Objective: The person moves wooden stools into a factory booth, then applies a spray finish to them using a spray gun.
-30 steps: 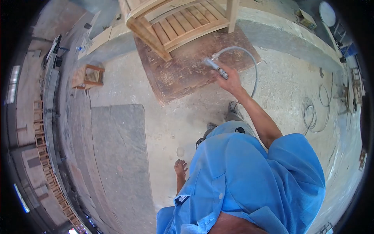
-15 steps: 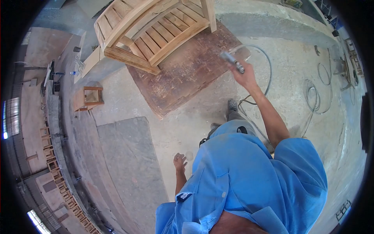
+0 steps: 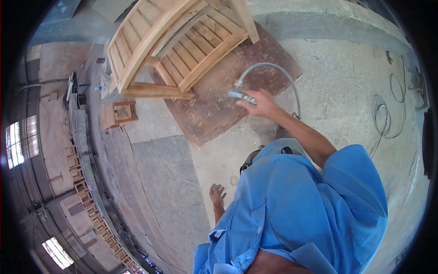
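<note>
My right hand point(image 3: 263, 104) is wrapped round a silver air gun point(image 3: 242, 96), held out over a brown, scuffed board point(image 3: 207, 123) on the floor. A grey hose point(image 3: 287, 74) loops up and away from the gun. On the board stands a slatted wooden bench point(image 3: 214, 61), tilted in this view, to the left of the gun and beyond it. The gun's tip points towards the bench, a short way off its lower corner. Down by my side hangs my left hand point(image 3: 217, 195), fingers loosely apart and holding nothing.
A small wooden stool point(image 3: 119, 114) stands on the left floor. Nearer lies a grey sheet point(image 3: 169, 178). Coiled hose point(image 3: 381, 116) rests on the concrete at right. A low concrete ledge point(image 3: 328, 23) runs behind the board. Far left, a row of wooden frames point(image 3: 93, 212) stretches away.
My right hand has swung left with the air gun, bringing it nearer the bench, and the hose has arched over with it. The view has shifted slightly. My left hand still hangs at my side.
</note>
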### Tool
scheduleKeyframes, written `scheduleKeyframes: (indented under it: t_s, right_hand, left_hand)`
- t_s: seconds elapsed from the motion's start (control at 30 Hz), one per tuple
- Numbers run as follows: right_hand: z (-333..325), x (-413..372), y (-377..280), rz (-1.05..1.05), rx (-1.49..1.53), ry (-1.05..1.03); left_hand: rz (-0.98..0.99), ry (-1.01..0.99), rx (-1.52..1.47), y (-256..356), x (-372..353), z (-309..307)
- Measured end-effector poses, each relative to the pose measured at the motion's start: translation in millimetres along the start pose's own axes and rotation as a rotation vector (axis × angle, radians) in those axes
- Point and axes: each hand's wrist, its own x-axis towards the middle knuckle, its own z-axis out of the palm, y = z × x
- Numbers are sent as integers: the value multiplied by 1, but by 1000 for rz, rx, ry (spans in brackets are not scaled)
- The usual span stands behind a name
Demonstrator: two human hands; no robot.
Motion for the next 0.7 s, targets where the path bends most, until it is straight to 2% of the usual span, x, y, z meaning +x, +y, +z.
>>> scheduleKeyframes:
  t_s: [0.13,0.2,0.3,0.37,0.43,0.5,0.57,0.67,0.7]
  right_hand:
    - [-64,-10,38,210,-198,188]
    - [-90,-14,47,309,-344,249]
    - [-112,-15,44,364,-424,221]
    - [-121,-10,14,194,-350,367]
    - [-129,-6,-28,60,-272,466]
    - [-138,-3,-79,-34,-191,527]
    - [-143,-4,-124,-160,-162,638]
    - [-136,-2,-163,-254,-196,755]
    - [-130,-4,-170,-266,-220,790]
  left_hand:
    - [102,-39,-66,36,38,10]
    - [155,-4,-55,79,63,24]
    - [383,45,-56,177,85,56]
    - [723,19,3,247,108,65]
    - [847,-12,-100,330,101,82]
    - [1221,117,-6,399,112,96]
    - [1446,191,-74,453,84,122]
    - [1522,275,91,497,54,145]
    - [1488,292,32,502,55,151]
